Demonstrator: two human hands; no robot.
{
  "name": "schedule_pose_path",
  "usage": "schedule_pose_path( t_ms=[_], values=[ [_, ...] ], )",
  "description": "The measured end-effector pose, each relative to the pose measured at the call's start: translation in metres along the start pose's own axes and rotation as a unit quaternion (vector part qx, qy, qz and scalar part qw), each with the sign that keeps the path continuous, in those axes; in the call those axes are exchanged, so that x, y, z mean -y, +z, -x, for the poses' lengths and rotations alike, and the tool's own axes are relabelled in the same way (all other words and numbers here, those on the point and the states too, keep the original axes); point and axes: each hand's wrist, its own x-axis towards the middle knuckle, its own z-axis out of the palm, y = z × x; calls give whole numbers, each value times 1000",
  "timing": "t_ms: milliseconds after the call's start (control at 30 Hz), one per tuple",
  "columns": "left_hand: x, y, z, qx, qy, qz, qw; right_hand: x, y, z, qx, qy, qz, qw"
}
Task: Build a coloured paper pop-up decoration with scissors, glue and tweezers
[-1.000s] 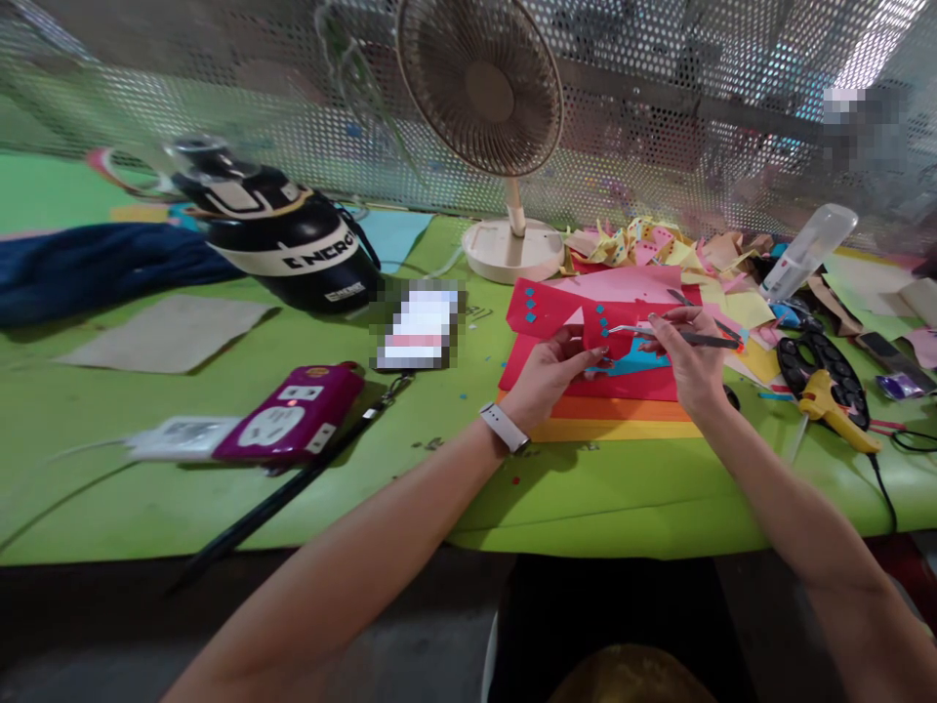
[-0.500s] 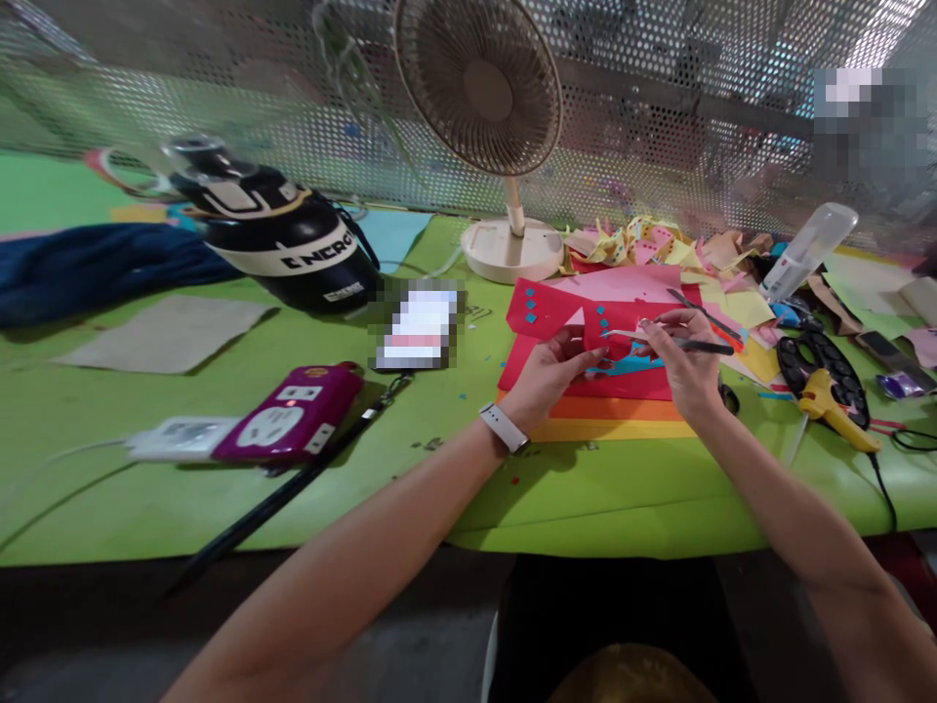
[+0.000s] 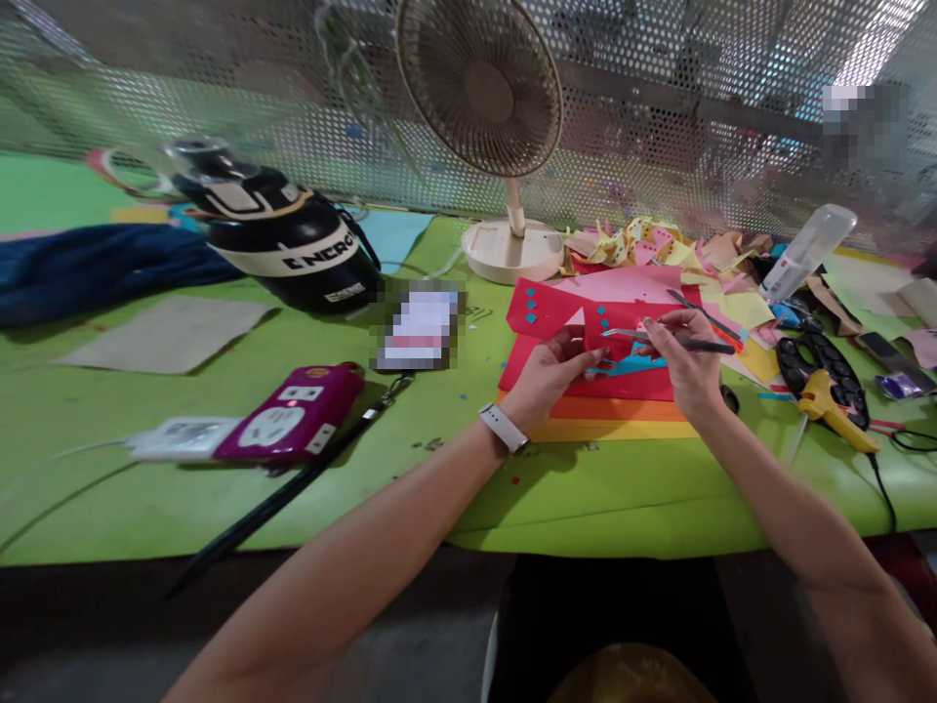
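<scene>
My left hand (image 3: 550, 375), with a pale watch strap at the wrist, is closed with thumb and fingers pinching a piece of red paper (image 3: 628, 320). Small blue diamonds (image 3: 601, 310) show on the red paper. My right hand (image 3: 688, 359) grips metal tweezers (image 3: 709, 346) with a dark handle. The tweezers' tips point left, just above my left fingertips. Whether they pinch anything is too small to tell. Beneath both hands lie a light blue paper piece (image 3: 635, 365) and stacked red, orange (image 3: 622, 407) and yellow sheets.
A white fan (image 3: 505, 252) stands behind the papers. To the right are paper scraps (image 3: 644, 239), a clear bottle (image 3: 812, 249), a black tray (image 3: 849, 386) and a yellow glue gun (image 3: 831, 405). To the left are a phone (image 3: 421, 327), a purple power strip (image 3: 293, 410) and a black jug (image 3: 293, 249).
</scene>
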Motion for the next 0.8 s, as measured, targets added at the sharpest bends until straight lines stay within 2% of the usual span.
schedule_pose_path(
  t_ms=[233,433,633,733,800],
  values=[
    [2,-1,0,30,-1,-25,999,-5,-11,-11,-43,-97,4,994],
    [0,1,2,56,-6,-41,998,-2,-20,-10,-17,-157,149,976],
    [-3,2,3,37,-2,-46,998,4,-18,1,11,-171,118,978],
    [-3,2,1,28,5,-31,999,1,-20,3,17,-207,144,967],
    [-1,1,-1,17,8,-21,1000,3,-17,6,48,-215,176,959]
  ],
)
